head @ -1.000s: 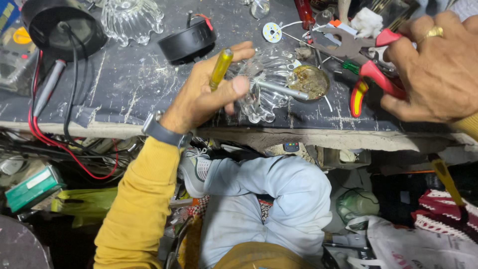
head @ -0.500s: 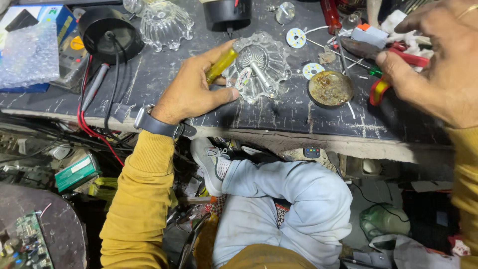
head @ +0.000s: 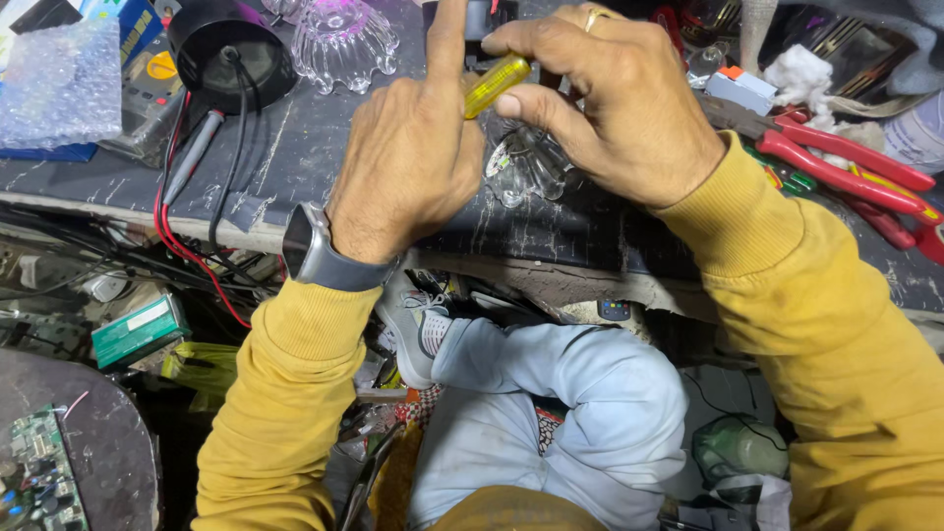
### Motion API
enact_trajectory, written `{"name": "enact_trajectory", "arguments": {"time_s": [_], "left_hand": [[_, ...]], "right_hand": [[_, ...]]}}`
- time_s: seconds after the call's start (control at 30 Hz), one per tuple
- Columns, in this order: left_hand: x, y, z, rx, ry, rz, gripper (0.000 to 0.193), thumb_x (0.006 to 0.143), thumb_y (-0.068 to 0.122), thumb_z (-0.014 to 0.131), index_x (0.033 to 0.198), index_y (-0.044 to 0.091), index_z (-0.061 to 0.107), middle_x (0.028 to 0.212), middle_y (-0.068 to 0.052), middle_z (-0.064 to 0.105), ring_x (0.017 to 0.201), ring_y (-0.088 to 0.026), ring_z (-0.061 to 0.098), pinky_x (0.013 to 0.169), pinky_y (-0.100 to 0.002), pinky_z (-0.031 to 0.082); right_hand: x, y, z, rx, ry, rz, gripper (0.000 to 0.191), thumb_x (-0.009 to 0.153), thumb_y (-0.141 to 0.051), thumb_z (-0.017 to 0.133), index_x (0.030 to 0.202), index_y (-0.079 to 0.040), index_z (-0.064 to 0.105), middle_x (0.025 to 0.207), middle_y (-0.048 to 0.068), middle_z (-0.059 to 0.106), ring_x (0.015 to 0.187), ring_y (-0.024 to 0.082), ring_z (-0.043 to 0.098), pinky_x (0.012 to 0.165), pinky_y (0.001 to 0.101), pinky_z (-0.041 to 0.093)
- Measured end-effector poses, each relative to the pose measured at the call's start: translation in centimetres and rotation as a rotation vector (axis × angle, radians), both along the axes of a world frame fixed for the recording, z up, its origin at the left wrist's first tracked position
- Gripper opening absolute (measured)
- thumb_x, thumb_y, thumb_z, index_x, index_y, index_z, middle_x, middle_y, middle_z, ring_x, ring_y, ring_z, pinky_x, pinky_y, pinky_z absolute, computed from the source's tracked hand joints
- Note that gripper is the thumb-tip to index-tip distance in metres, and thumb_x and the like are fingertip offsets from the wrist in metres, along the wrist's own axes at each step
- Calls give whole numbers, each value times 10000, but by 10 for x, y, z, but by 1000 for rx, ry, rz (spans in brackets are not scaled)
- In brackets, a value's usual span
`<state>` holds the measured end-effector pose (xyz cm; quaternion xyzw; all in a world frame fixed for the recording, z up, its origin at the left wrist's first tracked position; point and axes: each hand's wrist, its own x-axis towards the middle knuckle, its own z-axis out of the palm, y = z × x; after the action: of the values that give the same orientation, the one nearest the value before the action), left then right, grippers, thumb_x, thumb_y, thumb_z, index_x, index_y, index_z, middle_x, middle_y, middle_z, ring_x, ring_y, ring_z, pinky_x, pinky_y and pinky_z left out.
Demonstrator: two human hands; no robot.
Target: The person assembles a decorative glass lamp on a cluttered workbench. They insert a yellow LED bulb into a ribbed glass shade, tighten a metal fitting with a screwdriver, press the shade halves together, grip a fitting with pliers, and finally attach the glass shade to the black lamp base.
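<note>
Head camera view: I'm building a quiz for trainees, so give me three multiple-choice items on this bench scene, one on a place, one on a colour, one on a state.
1. Where do the red-handled pliers lie?
A. To the right of the right hand
B. On the floor by the shoe
C. On the bubble wrap

2. What colour is the handle of the screwdriver?
A. Blue
B. Clear yellow
C. Black

3. How is the screwdriver held?
A. Lying loose on the bench
B. Pinched by the fingers of the right hand, beside the left hand
C. Clamped in the pliers

Answers: 1 A, the pliers rest on the dark bench past the right wrist. 2 B, the handle shows see-through yellow. 3 B, the right thumb and fingers close round the handle above the clear glass piece.
</note>
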<state>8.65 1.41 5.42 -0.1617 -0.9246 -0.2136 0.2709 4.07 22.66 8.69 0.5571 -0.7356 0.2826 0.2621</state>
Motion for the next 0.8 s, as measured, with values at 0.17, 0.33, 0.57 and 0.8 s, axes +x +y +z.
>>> {"name": "enact_trajectory", "arguments": {"time_s": [0.17, 0.33, 0.57, 0.8], "left_hand": [[-1, -10, 7, -37, -3, -120, 713, 948, 181, 697, 1505, -4, 292, 998, -222, 743, 860, -479, 680, 744, -597, 512], [7, -27, -4, 150, 80, -238, 818, 940, 278, 791, 1507, -57, 306, 1287, -286, 668, 1064, -416, 702, 890, -481, 559], [-2, -10, -60, 237, 6, -232, 627, 1016, 208, 718, 1511, -27, 414, 1298, -280, 663, 1094, -421, 677, 952, -486, 543], [-6, 7, -66, 232, 78, -101, 536, 1031, 148, 675, 1485, -17, 443, 1226, -279, 688, 1022, -432, 687, 877, -499, 549]], "right_hand": [[-19, 19, -26, -319, -581, 152, 179, 1071, -104, 738, 1160, 24, 650, 975, 96, 691, 830, 196, 665, 768, 299, 556], [-50, 106, -44, -863, -892, -130, 209, 1070, -171, 720, 1089, 19, 635, 914, 93, 678, 780, 205, 658, 728, 323, 529], [-110, 161, -64, -607, -840, -683, 298, 1069, -264, 694, 991, 12, 614, 828, 89, 659, 710, 217, 647, 673, 356, 492], [-103, 117, -73, 98, -109, -922, 360, 1008, -308, 726, 938, 32, 629, 773, 121, 666, 672, 283, 657, 636, 414, 472]]}}
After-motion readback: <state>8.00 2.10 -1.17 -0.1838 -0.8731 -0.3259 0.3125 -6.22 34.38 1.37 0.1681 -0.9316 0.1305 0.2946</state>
